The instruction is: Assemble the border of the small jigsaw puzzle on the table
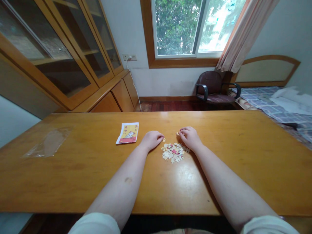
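A loose pile of small jigsaw pieces, mostly pale with a few red ones, lies on the wooden table. At the pile's upper left, my left hand rests with its fingers together, the fingertips beside a single pale piece. My right hand is at the pile's upper right, thumb and fingers pinched on a small yellowish piece. Left of my left hand lies a picture card showing a white animal on yellow and red.
A clear plastic bag lies flat on the table's left part. Beyond the table stand a glass-doored cabinet at the left, a dark chair under the window and a bed at the right.
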The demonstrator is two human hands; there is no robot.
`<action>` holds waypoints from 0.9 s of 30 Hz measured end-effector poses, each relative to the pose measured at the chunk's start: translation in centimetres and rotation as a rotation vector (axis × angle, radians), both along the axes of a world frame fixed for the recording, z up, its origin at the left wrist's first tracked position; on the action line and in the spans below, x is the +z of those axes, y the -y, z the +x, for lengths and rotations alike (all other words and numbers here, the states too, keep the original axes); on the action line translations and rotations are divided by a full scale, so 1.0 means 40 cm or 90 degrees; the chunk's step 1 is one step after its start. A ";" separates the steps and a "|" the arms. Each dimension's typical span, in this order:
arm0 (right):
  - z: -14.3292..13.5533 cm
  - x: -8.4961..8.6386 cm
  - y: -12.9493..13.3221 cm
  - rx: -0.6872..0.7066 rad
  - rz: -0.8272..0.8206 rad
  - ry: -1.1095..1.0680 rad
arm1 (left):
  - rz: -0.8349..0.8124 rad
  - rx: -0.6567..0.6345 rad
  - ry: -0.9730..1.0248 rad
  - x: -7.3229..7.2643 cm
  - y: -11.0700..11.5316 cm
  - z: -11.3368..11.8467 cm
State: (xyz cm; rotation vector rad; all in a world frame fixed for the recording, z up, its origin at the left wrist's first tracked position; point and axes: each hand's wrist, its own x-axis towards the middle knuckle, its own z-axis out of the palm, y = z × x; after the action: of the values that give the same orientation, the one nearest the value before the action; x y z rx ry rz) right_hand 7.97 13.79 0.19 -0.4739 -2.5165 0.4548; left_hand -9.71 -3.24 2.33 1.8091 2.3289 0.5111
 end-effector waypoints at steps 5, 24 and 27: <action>-0.001 0.028 0.049 0.141 0.011 0.126 | 0.107 0.088 0.026 -0.007 0.004 -0.002; 0.005 0.042 0.049 0.055 -0.010 0.283 | 0.019 -0.112 0.014 0.018 0.023 0.003; 0.017 0.034 0.016 0.004 -0.028 0.262 | 0.009 -0.111 0.030 0.020 0.026 0.002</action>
State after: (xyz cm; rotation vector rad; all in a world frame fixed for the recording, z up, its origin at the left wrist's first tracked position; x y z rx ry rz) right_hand 8.65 13.16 1.54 -0.6322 -2.9065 0.4535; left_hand -9.62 -4.29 3.15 1.9605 2.1177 0.5400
